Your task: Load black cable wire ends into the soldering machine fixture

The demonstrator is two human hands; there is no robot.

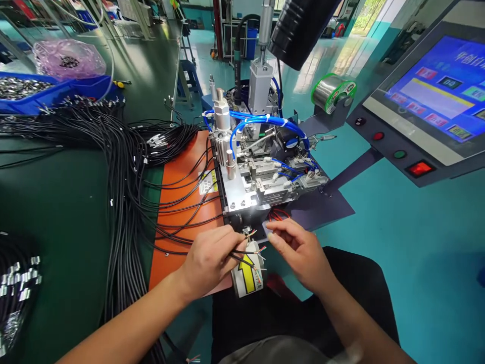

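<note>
My left hand [212, 255] is closed around several black cables [242, 259] near their ends. Thin coloured wires [259, 250] fan out from the stripped tips, pointing to the right. Just across from those tips is my right hand [299, 253], its thumb and forefinger a little apart and the other fingers curled. I see nothing between them. Both hands are in front of a metal bench machine [242, 189] with blue air tubes [265, 120]. Beneath the cable ends is a white cylinder with a yellow arrow label [247, 278].
A thick bundle of black cables [123, 217] lies on the green table [68, 202], with strands crossing an orange mat [170, 222]. A blue bin [34, 103] of metal parts stands at the back left. On the right are a solder spool [329, 93] and a control screen [435, 96].
</note>
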